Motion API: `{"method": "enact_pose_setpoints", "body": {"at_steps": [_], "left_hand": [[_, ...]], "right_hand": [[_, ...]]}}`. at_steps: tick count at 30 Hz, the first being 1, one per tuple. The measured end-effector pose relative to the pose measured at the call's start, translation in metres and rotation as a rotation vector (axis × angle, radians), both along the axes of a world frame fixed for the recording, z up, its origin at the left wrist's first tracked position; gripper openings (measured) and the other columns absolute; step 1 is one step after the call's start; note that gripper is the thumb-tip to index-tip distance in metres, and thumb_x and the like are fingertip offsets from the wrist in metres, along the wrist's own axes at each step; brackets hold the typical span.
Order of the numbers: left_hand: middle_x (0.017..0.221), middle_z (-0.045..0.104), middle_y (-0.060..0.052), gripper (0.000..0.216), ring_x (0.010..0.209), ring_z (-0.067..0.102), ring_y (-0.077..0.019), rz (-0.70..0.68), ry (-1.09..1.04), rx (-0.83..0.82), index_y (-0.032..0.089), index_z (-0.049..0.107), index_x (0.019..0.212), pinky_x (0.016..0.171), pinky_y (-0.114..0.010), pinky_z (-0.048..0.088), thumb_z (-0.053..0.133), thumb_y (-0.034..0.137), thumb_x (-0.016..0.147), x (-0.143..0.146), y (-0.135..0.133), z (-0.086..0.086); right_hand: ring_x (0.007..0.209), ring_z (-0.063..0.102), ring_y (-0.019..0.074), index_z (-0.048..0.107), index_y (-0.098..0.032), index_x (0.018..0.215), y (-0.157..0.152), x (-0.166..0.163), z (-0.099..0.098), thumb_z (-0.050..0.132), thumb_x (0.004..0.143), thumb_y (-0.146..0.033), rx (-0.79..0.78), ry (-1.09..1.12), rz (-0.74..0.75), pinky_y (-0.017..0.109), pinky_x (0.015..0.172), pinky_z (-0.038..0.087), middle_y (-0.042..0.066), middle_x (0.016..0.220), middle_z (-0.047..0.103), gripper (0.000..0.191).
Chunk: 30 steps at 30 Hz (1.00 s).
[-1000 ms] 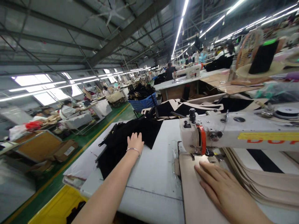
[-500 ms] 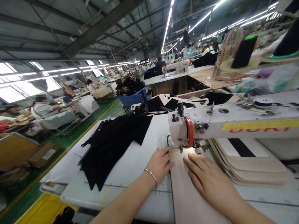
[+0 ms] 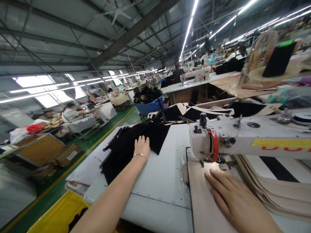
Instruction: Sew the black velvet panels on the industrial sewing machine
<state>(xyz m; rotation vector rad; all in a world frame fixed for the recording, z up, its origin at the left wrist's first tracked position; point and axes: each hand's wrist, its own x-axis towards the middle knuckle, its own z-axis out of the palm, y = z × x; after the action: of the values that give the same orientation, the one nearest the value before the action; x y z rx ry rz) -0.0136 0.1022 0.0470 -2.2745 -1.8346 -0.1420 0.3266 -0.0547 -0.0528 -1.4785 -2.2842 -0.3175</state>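
**Inspector:** Position of the left hand [image 3: 141, 146]?

**Assistant:** Arm stretched out to the far left of the tabletop [image 3: 160, 174]. The hand lies flat, fingers spread, on the stack of black fabric pieces [image 3: 126, 145]. It presses the top piece; nothing is closed in it. A thin bracelet [image 3: 139, 156] sits on the wrist.

**Inspector:** And the right hand [image 3: 233, 200]?

**Assistant:** Flat, palm down, on the beige fabric panel [image 3: 201, 200]. Fingers are extended and point toward the needle area. No grip here either.

**Inspector:** Where does that panel lie?

**Assistant:** On the bed of the white sewing machine [image 3: 243, 136], directly under its head. The fingertips stop just short of the presser foot; I cannot tell whether the foot is down on the cloth.

**Inspector:** Surroundings?

**Assistant:** A stack of beige panels [image 3: 279, 191] lies just right of the hand, under the machine arm. A blue basket [image 3: 152, 106] with dark pieces stands beyond the tabletop. Other people sit at distant stations.
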Motion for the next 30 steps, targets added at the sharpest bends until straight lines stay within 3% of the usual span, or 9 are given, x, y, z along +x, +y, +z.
{"method": "enact_pose_setpoints", "body": {"at_steps": [5,9,11,13,16,20,24,27,30], "left_hand": [[0.106,0.066,-0.010,0.027,0.100,0.062,-0.0244,0.072,0.043,-0.003,0.018,0.063,0.111,0.089,-0.036,0.047,0.046,0.018,0.089,-0.029,0.014,0.035],[0.106,0.063,-0.013,0.032,0.104,0.058,-0.0263,-0.027,0.048,0.040,0.015,0.062,0.112,0.092,-0.039,0.043,0.037,0.019,0.093,0.002,-0.029,0.050],[0.100,0.065,-0.008,0.027,0.096,0.061,-0.0222,-0.149,0.025,-0.035,0.019,0.066,0.106,0.089,-0.033,0.045,0.043,0.023,0.091,0.025,-0.060,0.043],[0.087,0.068,-0.001,0.024,0.082,0.064,-0.0162,-0.384,-0.083,-0.322,0.023,0.070,0.096,0.078,-0.026,0.048,0.047,0.031,0.092,0.046,-0.085,0.027],[0.084,0.068,-0.001,0.036,0.079,0.064,-0.0143,-0.547,-0.271,-0.534,0.022,0.070,0.095,0.076,-0.025,0.050,0.037,0.035,0.097,0.070,-0.090,-0.002],[0.123,0.055,-0.010,0.033,0.115,0.051,-0.0234,-0.370,-0.230,-0.166,0.019,0.057,0.121,0.100,-0.037,0.040,0.055,0.031,0.090,0.092,-0.047,-0.033],[0.112,0.053,-0.012,0.043,0.109,0.049,-0.0309,-0.198,-0.199,-0.094,0.018,0.059,0.110,0.091,-0.045,0.042,0.066,0.047,0.079,0.091,-0.015,-0.047],[0.107,0.052,-0.012,0.039,0.106,0.048,-0.0301,-0.034,-0.235,-0.045,0.017,0.057,0.103,0.090,-0.044,0.041,0.061,0.050,0.083,0.070,-0.013,-0.052],[0.094,0.054,-0.008,0.029,0.094,0.053,-0.0256,-0.012,-0.267,-0.096,0.015,0.058,0.088,0.086,-0.038,0.042,0.064,0.043,0.082,0.049,-0.019,-0.051]], "right_hand": [[0.124,0.044,0.0235,0.045,-0.029,0.137,-0.001,0.001,0.000,0.044,0.090,-0.046,-0.008,0.000,0.005,0.043,0.101,0.037,0.001,0.139,0.046,0.050],[0.122,0.044,0.0236,0.045,-0.029,0.136,0.001,0.001,0.008,0.044,0.091,-0.047,-0.029,0.025,0.008,0.043,0.099,0.037,0.002,0.136,0.049,0.049],[0.119,0.046,0.0236,0.045,-0.030,0.136,0.002,-0.001,0.014,0.043,0.092,-0.046,-0.062,0.043,0.013,0.043,0.095,0.039,0.001,0.133,0.052,0.047],[0.114,0.048,0.0240,0.046,-0.031,0.134,0.004,-0.003,0.020,0.042,0.093,-0.044,-0.102,0.056,0.007,0.043,0.090,0.040,0.001,0.128,0.054,0.044],[0.110,0.049,0.0253,0.046,-0.030,0.134,0.005,-0.006,0.027,0.042,0.093,-0.042,-0.124,0.066,-0.004,0.044,0.086,0.040,0.002,0.126,0.055,0.042],[0.115,0.046,0.0260,0.045,-0.028,0.135,0.004,-0.008,0.030,0.043,0.093,-0.039,-0.114,0.073,0.000,0.044,0.088,0.038,0.004,0.129,0.052,0.043],[0.117,0.045,0.0258,0.045,-0.028,0.134,0.004,-0.008,0.029,0.043,0.093,-0.038,-0.120,0.073,-0.002,0.044,0.089,0.037,0.005,0.130,0.052,0.042],[0.116,0.046,0.0257,0.046,-0.028,0.133,0.004,-0.008,0.028,0.044,0.093,-0.037,-0.128,0.082,-0.002,0.043,0.089,0.037,0.005,0.129,0.053,0.042],[0.115,0.047,0.0262,0.047,-0.028,0.133,0.004,-0.008,0.028,0.044,0.093,-0.036,-0.132,0.093,-0.004,0.044,0.089,0.037,0.005,0.128,0.053,0.041]]}}
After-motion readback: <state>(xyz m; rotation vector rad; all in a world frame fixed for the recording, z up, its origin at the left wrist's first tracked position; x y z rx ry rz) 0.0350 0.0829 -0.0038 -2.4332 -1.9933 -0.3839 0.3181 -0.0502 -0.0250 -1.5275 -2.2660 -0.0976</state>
